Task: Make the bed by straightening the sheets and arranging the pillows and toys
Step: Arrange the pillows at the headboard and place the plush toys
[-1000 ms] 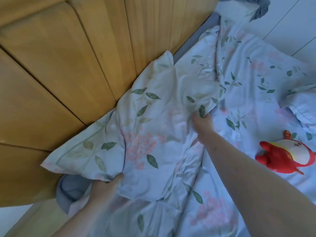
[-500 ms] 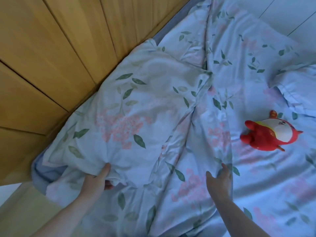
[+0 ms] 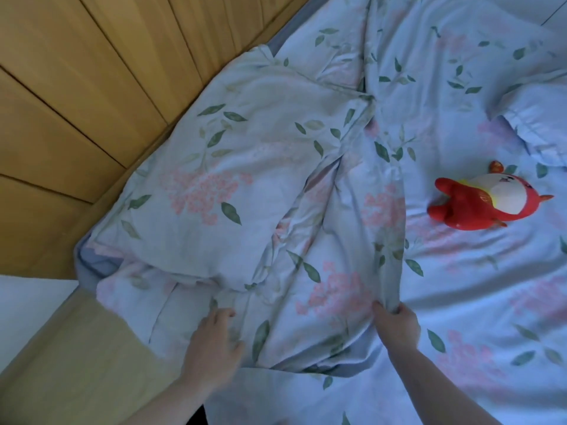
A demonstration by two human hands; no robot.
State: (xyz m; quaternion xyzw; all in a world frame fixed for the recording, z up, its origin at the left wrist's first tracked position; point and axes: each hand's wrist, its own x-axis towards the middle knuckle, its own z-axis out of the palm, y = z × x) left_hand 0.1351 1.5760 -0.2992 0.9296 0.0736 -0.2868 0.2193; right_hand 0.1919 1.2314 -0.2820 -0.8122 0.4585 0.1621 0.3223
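- Risk, judged from the layout: dragging the pinched sheet (image 3: 352, 240) toward the near edge likely pulls the pillow (image 3: 214, 179) out of place, since the bunched fabric runs right up against its right edge; could also shift the red toy (image 3: 472, 204), which lies on the same cloth
- Further risk: pulling on one side only, with the other hand flat, probably deepens the diagonal creases instead of smoothing them
- Right hand (image 3: 395, 326) at near centre-right, fingers and thumb curled, pinching a raised fold of the sheet; grip narrow and closed on fabric
- Left hand (image 3: 211, 342) at near centre-left, fingers spread and fairly straight, resting flat on the sheet just near of the pillow; holding nothing
- Sheet pale blue with pink flower clusters and green leaves; heavily wrinkled down the middle, smoother to the right
- Pillow in matching print, far left, lying against the wooden headboard (image 3: 76, 102); corner of a second pillow (image 3: 540, 127) at far right
- Toy red and white, glossy-looking, lying on its side at right, well apart from both hands; not yet arranged
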